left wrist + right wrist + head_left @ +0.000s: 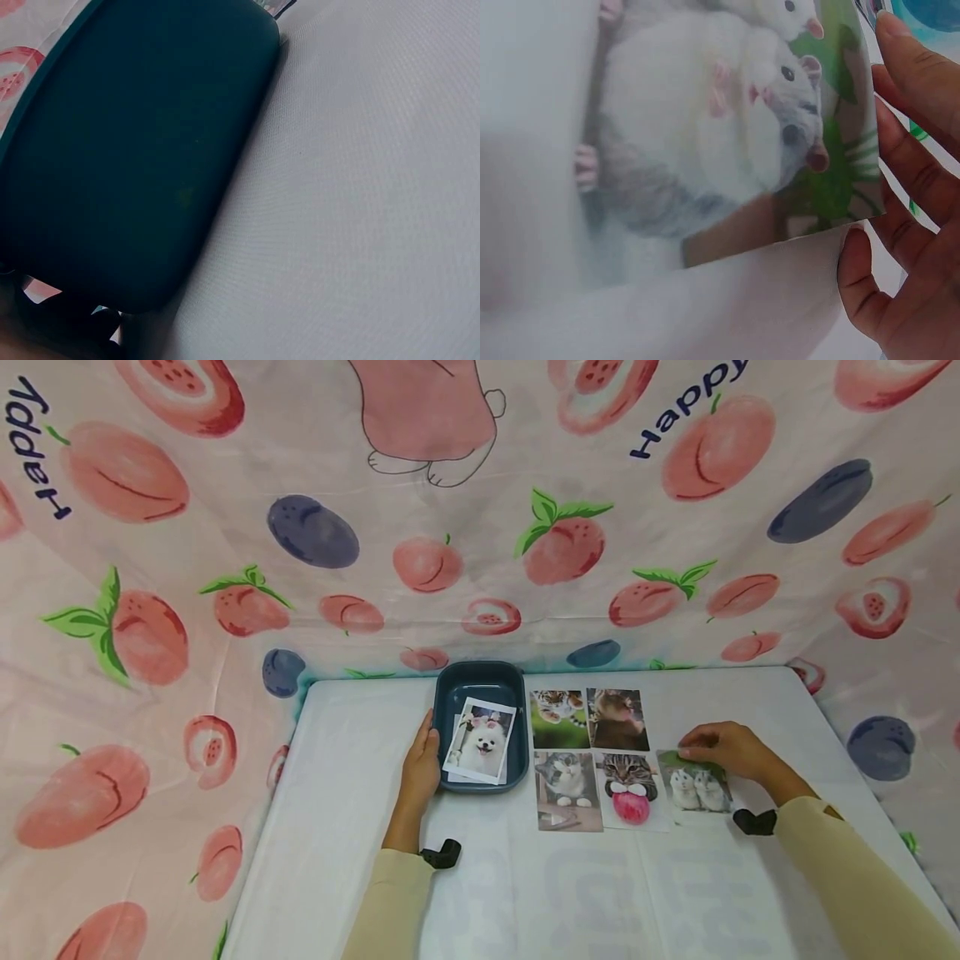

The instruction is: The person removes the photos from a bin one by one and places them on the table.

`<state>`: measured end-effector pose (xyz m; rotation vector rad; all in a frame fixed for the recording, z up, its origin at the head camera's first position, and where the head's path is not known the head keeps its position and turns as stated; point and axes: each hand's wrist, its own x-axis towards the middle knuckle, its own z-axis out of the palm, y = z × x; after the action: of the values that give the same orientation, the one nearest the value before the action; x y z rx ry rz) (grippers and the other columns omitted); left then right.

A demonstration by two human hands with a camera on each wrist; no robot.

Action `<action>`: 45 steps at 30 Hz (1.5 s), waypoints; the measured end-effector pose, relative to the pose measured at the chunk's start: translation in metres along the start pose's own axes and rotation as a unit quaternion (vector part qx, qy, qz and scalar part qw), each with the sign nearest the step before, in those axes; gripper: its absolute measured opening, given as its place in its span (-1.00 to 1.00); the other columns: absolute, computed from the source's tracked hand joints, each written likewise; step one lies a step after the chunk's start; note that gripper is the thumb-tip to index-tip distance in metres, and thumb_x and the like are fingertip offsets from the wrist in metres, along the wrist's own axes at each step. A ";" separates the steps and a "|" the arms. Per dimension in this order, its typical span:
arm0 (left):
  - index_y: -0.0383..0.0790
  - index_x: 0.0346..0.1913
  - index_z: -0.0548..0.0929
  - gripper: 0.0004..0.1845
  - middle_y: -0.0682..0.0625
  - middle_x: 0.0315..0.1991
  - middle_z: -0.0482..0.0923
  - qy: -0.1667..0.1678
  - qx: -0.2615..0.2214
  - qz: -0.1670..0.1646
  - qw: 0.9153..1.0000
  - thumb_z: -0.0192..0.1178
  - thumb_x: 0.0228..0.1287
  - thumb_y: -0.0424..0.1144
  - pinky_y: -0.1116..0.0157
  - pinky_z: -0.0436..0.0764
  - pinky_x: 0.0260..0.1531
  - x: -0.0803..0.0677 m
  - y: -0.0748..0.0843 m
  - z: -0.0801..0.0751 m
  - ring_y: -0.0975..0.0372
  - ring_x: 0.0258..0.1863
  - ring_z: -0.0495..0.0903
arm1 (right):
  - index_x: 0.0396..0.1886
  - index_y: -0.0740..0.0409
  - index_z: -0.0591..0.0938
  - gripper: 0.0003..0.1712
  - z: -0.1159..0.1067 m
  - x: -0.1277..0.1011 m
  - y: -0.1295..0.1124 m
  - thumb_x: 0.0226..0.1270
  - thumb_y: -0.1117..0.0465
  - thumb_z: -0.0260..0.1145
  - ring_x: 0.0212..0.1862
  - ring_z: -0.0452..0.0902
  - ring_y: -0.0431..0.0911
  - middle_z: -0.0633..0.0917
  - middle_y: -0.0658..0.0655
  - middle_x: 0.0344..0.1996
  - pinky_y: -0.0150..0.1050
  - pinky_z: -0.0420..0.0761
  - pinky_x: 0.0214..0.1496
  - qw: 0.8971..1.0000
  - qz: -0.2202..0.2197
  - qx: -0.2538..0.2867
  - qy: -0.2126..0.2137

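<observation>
My left hand (420, 768) grips the left side of a dark teal tray (478, 675), whose outer wall fills much of the left wrist view. Inside the tray lies a photo card of a white fluffy dog (483, 747), on top of at least one other card. At the right, my right hand (723, 750) pinches the top edge of a hamster photo card (693, 792). Up close in the right wrist view, the thumb (911, 56) and fingers are at that card's edge. The card's lower edge is by the white tabletop.
Between the tray and the hamster card lie a tiger photo (558, 720), a brown blurry animal photo (618, 720), a grey-and-white kitten photo (567, 791) and a tabby cat photo (630, 789). A fruit-patterned cloth (480, 543) hangs behind the white table (337, 860).
</observation>
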<state>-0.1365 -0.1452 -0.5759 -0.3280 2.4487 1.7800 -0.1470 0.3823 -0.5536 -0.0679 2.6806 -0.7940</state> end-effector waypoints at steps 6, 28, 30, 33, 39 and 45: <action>0.35 0.61 0.11 -0.45 0.13 0.65 0.05 0.002 0.002 -0.010 1.000 -0.25 0.66 0.15 -0.15 0.01 0.59 0.000 0.002 0.001 0.03 0.66 -0.03 | 0.01 0.13 0.75 -0.54 -0.003 0.002 -0.010 0.37 -0.13 0.41 0.04 0.61 0.14 0.77 0.21 -0.04 0.22 0.61 0.13 1.000 0.001 0.004 0.003; 0.27 0.62 0.14 -0.45 0.09 0.64 0.08 0.008 0.003 0.007 1.000 -0.24 0.67 0.12 -0.14 0.02 0.59 0.002 0.001 0.000 0.00 0.65 0.00 | 0.12 0.04 0.72 -0.57 0.010 0.064 -0.176 0.42 -0.10 0.37 -0.01 0.66 0.01 0.76 0.09 -0.06 -0.10 0.67 0.00 0.981 -0.147 0.125 -0.024; 0.27 0.62 0.14 -0.45 0.09 0.64 0.08 0.008 0.005 0.006 1.000 -0.24 0.67 0.12 -0.14 0.02 0.59 0.002 0.002 0.000 0.00 0.65 0.00 | 0.14 0.01 0.70 -0.54 0.012 0.070 -0.195 0.41 -0.13 0.38 0.00 0.65 -0.01 0.75 0.07 -0.05 -0.06 0.66 0.04 0.979 -0.156 0.126 -0.037; 0.29 0.62 0.14 -0.45 0.11 0.64 0.08 0.009 0.005 0.004 1.000 -0.24 0.67 0.12 -0.14 0.01 0.59 0.001 0.003 0.000 0.02 0.65 0.00 | 0.22 0.06 0.66 -0.46 0.017 0.080 -0.219 0.39 -0.14 0.39 0.02 0.63 0.04 0.73 0.08 -0.03 0.07 0.65 0.09 0.973 -0.166 0.148 -0.060; 0.30 0.62 0.12 -0.45 0.12 0.65 0.06 0.004 0.001 0.002 1.000 -0.26 0.67 0.13 -0.15 0.00 0.59 0.001 0.002 0.001 0.02 0.65 -0.02 | 0.25 0.17 0.63 -0.42 0.031 0.099 -0.258 0.40 -0.09 0.40 0.04 0.64 0.05 0.74 0.10 -0.01 0.09 0.64 0.18 0.965 -0.179 0.164 -0.097; 0.32 0.61 0.13 -0.45 0.11 0.64 0.07 0.003 0.005 0.004 1.000 -0.26 0.66 0.15 -0.15 0.01 0.59 0.000 0.001 0.000 0.01 0.65 0.00 | 0.25 0.23 0.62 -0.44 0.053 0.114 -0.286 0.40 0.00 0.41 0.15 0.63 0.02 0.72 0.15 0.09 0.00 0.61 0.29 0.966 -0.183 0.142 -0.116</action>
<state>-0.1371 -0.1450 -0.5751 -0.3246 2.4653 1.7719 -0.2505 0.0976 -0.4771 -0.5616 2.3357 -1.1911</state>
